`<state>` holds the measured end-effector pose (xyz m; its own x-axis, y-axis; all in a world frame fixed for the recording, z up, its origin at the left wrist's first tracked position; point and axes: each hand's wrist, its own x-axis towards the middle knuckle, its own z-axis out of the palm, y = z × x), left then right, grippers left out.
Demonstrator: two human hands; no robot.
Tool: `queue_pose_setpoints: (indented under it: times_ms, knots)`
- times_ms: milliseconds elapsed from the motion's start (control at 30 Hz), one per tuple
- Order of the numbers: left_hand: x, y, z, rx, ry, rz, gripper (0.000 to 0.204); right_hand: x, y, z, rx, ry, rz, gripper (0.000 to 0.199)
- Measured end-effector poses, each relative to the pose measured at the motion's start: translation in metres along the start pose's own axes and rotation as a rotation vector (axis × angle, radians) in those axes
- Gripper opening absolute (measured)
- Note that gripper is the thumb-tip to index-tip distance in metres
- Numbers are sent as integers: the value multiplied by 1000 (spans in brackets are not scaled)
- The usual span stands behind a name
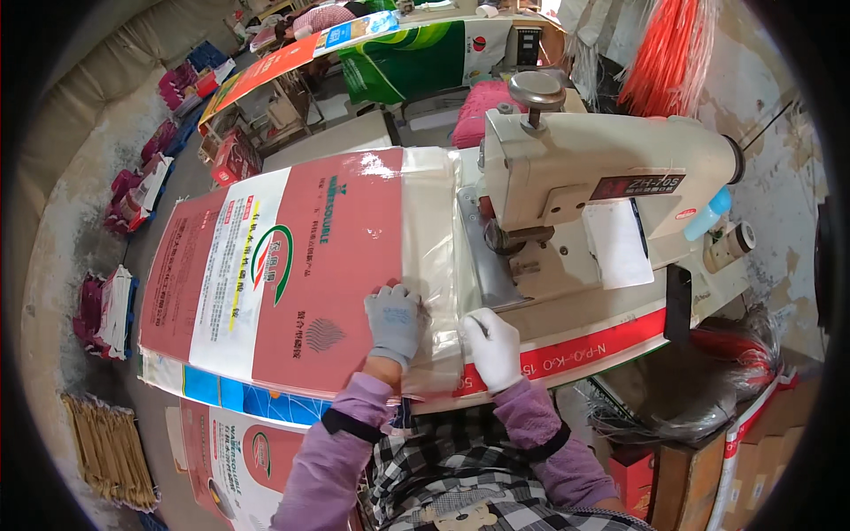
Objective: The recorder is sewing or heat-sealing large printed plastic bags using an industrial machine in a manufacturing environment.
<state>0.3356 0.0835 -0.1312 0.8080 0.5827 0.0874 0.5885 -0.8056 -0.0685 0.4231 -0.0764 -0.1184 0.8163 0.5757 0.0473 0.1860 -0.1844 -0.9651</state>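
A stack of flat red and white printed plastic bags lies on the work table, its clear liner end pointing at a cream industrial sewing machine. My left hand, in a grey glove, rests on the top bag beside the liner, fingers stretched out and slightly bent. In a white glove, my right hand is curled at the liner's edge and appears to pinch it; the fingertips are partly hidden. The metal plate under the sewing head lies just beyond that edge.
Another printed bag hangs below the table's near edge. Red and white strands hang behind the machine. Cardboard boxes stand at lower right, and folded bundles lie on the floor at left. A person is at the far side.
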Motion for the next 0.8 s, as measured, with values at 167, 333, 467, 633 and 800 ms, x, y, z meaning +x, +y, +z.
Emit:
queue_pose_setpoints:
  times_ms: [167, 333, 467, 633, 800]
  knots:
    - [-2, -22, 5, -473, 30, -63, 17, 27, -3, -6, -35, 20, -162, 12]
    - [-3, -25, -8, -725, 129, -83, 14, 61, 4, 31, -199, -463, -194, 39]
    - [1, -29, -26, -738, 152, -39, 12, 76, 12, 38, -90, -700, -126, 44]
    - [-3, -42, -22, -952, 135, -90, 8, 56, -4, 58, 444, -608, 377, 44]
    - [-12, -49, -38, -1481, 214, -323, 11, 42, -5, 51, 581, -499, 521, 40]
